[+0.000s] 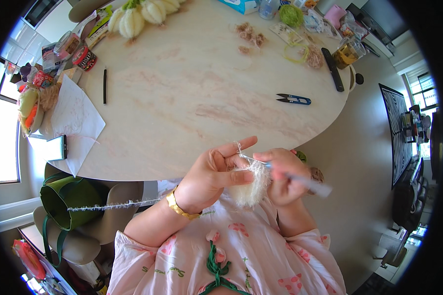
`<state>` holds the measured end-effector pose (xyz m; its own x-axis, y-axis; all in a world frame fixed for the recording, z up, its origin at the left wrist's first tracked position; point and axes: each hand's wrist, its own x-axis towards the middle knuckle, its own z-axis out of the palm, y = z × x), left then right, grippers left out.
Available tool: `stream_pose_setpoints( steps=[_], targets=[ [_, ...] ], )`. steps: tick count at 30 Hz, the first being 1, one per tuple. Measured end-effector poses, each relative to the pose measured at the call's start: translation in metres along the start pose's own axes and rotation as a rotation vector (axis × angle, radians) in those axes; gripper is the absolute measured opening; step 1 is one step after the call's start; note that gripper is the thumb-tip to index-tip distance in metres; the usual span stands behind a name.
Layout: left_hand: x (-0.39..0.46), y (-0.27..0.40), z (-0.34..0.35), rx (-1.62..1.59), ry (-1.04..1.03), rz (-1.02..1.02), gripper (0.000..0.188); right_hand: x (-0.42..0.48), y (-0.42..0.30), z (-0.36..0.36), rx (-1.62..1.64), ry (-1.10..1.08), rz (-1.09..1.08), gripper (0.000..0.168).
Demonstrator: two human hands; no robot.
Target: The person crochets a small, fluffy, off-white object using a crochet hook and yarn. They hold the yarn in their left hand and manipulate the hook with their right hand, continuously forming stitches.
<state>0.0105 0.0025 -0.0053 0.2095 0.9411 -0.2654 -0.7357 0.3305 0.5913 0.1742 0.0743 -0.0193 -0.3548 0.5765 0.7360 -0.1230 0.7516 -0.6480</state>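
My left hand (210,173) pinches a fuzzy cream crocheted piece (256,188) between thumb and fingers, with its index finger stretched out and yarn looped over it. My right hand (286,177) grips a crochet hook (310,183), whose handle is blurred; the hook's metal shaft meets the top of the piece. A strand of fuzzy white yarn (110,206) runs from a green bag (64,202) at the left towards my left wrist, which wears a gold bracelet. Thread snips (293,99) lie on the table beyond my right hand.
On the marbled table (162,121) are a black pen (105,86), a paper sheet (75,121), a phone (61,147), a remote control (332,70), a jar (349,53), green yarn (291,16), brown yarn pieces (249,33) and cream crocheted pumpkin-like shapes (133,22). Chairs (114,214) stand at left.
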Motion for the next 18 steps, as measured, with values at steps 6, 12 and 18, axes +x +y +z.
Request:
stream_pose_setpoints(
  steps=[6,12,18],
  targets=[
    [-0.002,0.005,0.002,0.091,-0.005,0.013,0.067,0.005,-0.016,0.006,0.525,0.275,0.698,0.022],
    [-0.004,-0.004,0.011,0.232,0.104,0.178,0.061,0.011,-0.01,0.002,-0.469,-0.115,-0.343,0.019],
    [-0.007,0.014,0.0,0.081,-0.096,-0.004,0.058,0.007,-0.003,0.002,0.198,0.127,0.035,0.011]
  ],
)
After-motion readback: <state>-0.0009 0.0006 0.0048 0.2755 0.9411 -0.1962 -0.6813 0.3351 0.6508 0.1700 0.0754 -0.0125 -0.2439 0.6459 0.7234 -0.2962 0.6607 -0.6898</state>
